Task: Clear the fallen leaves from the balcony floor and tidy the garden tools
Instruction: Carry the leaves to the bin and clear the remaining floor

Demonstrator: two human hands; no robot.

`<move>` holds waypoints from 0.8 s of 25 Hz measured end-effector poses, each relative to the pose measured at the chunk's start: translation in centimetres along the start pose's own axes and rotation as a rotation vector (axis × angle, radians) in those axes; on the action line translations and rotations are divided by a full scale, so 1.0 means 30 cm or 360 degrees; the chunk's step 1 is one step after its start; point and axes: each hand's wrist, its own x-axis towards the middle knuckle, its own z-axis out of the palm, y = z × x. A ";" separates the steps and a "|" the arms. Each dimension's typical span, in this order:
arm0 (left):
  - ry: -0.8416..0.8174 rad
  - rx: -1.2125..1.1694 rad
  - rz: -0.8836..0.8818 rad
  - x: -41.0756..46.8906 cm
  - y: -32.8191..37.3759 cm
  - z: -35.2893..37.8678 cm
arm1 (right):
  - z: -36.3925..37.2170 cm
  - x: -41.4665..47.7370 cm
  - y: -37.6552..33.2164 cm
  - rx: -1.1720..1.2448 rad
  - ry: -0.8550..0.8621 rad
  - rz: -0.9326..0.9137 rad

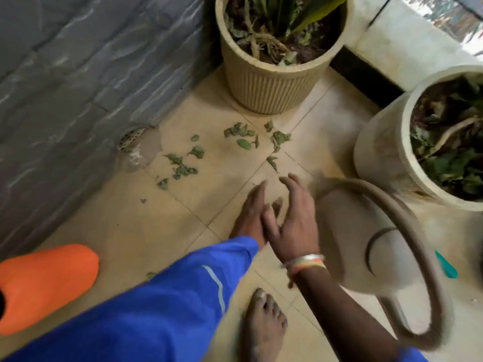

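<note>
Several small green fallen leaves lie scattered on the beige tile floor, in one cluster to the left and another close to the ribbed pot. My left hand, out of a blue sleeve, is stretched flat and low over the tiles just short of the leaves. My right hand, with bangles at the wrist, hovers beside it with its fingers curled and apart. Both hands hold nothing. A pale watering can with a big looped handle stands right of my right hand. It is blurred.
A ribbed beige plant pot stands in the corner, a smooth white pot at the right. A grey stone wall runs along the left, with a floor drain at its foot. An orange object lies lower left, a teal item behind the can. My bare foot is below.
</note>
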 end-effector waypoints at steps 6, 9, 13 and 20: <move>0.0242 0.0554 0.0279 0.427 -0.348 -0.286 | 0.434 0.350 0.261 -0.0760 -0.0274 0.0135; 0.0367 0.0666 0.0194 0.521 -0.479 -0.411 | 0.472 0.484 0.303 -0.0812 -0.0139 0.0204; 0.0302 0.0772 0.0029 0.489 -0.634 -0.436 | 0.537 0.563 0.253 -0.0841 -0.0068 -0.0086; 0.0403 0.0141 0.0266 0.368 -0.654 -0.379 | 0.723 0.404 0.084 -0.0918 -0.0704 -0.1111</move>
